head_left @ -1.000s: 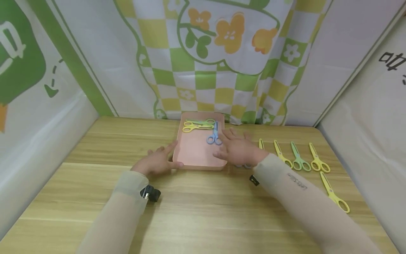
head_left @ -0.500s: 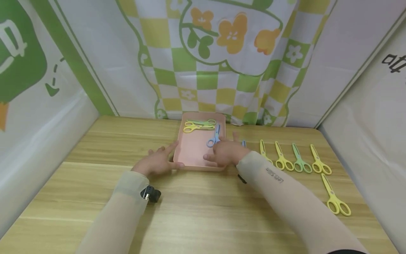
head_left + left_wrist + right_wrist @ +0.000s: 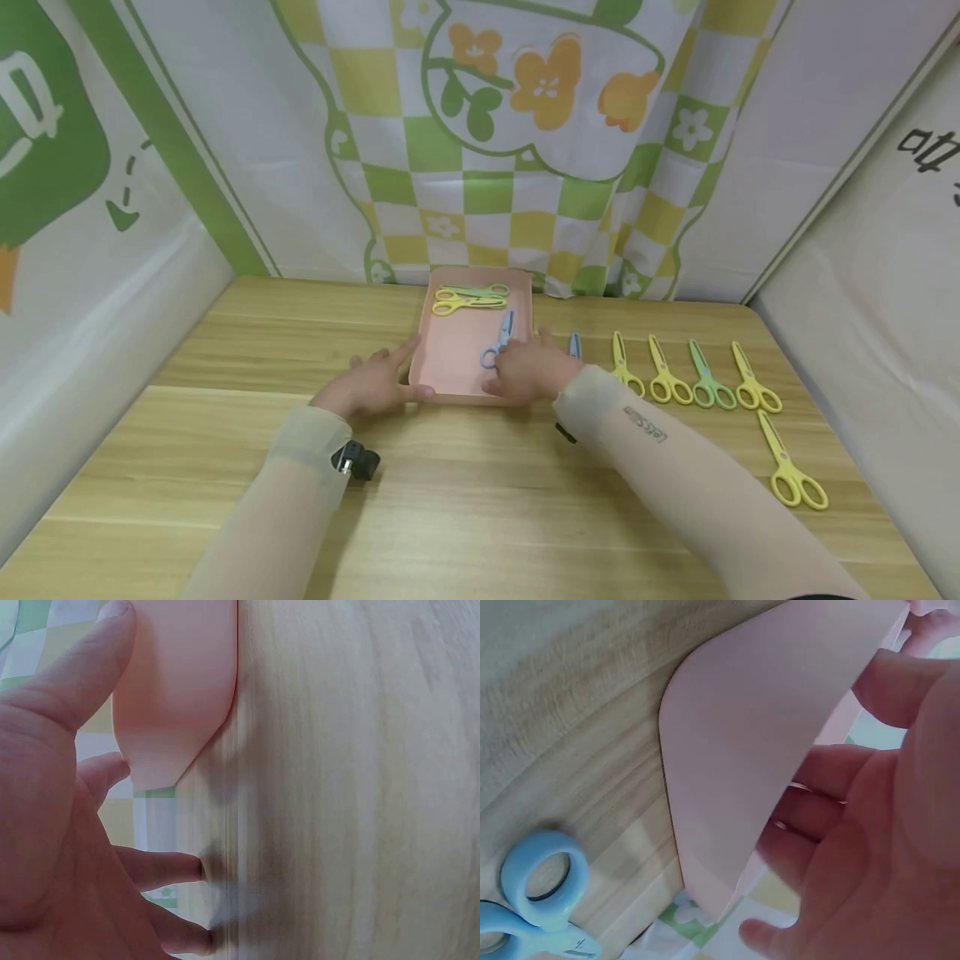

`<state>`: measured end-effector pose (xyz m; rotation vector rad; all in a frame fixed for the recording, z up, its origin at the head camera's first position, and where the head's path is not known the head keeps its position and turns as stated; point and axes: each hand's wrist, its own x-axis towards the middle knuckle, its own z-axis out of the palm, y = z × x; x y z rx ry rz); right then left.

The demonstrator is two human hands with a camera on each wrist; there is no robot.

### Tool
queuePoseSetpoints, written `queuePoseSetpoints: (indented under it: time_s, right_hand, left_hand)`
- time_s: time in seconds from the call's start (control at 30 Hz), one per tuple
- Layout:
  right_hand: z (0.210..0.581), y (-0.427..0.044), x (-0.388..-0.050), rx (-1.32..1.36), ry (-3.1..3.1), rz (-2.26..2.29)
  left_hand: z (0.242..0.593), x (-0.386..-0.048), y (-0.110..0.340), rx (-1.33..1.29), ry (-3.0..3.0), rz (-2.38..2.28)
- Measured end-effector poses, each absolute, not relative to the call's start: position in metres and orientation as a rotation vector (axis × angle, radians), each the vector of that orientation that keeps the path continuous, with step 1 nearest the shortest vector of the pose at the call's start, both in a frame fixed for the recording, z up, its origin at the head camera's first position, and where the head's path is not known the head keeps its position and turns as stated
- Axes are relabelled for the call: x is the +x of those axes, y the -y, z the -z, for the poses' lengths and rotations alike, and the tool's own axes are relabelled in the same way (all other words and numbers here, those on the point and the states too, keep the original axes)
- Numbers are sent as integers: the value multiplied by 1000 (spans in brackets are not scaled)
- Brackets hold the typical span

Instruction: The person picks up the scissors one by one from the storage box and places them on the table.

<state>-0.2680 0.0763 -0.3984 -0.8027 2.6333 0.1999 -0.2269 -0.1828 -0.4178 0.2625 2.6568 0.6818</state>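
The tray (image 3: 452, 362) is sitting toward the back of the tabletop (image 3: 450, 508), with the curtain (image 3: 487, 196) hanging behind it. At its far end, overlapping scissors (image 3: 471, 302) are lying crosswise; a lone pair (image 3: 505, 333) is lying nearer, on the right side — partly hidden by the right hand (image 3: 529, 369). The left hand (image 3: 367, 386) is resting along the tray's near left. Rightward, a row of five scissors (image 3: 661, 365) is stretching out — one more pair (image 3: 782, 459) is lying before its right end.

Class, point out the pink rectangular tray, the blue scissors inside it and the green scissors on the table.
Pink rectangular tray (image 3: 452, 354), head view: bare floor.
Blue loop-handled scissors (image 3: 504, 332), head view: blades.
Green loop-handled scissors (image 3: 704, 377), head view: pivot.
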Motion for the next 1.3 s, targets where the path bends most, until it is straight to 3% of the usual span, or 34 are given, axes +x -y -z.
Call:
queuePoseSetpoints:
  time_s: [0.13, 0.37, 0.63, 1.3]
  right_hand:
    - [399, -80, -275, -795, -2759, -3]
    - [398, -90, -295, -391, -2888, 503]
    - [402, -79, -303, -205, -2735, 359]
    - [394, -80, -297, -223, -2801, 354]
  left_hand:
    - [418, -227, 183, 264, -2662, -681]
    - [418, -227, 183, 263, -2646, -696]
    - [419, -228, 183, 265, -2654, -680]
    - [419, -226, 183, 252, -2658, -675]
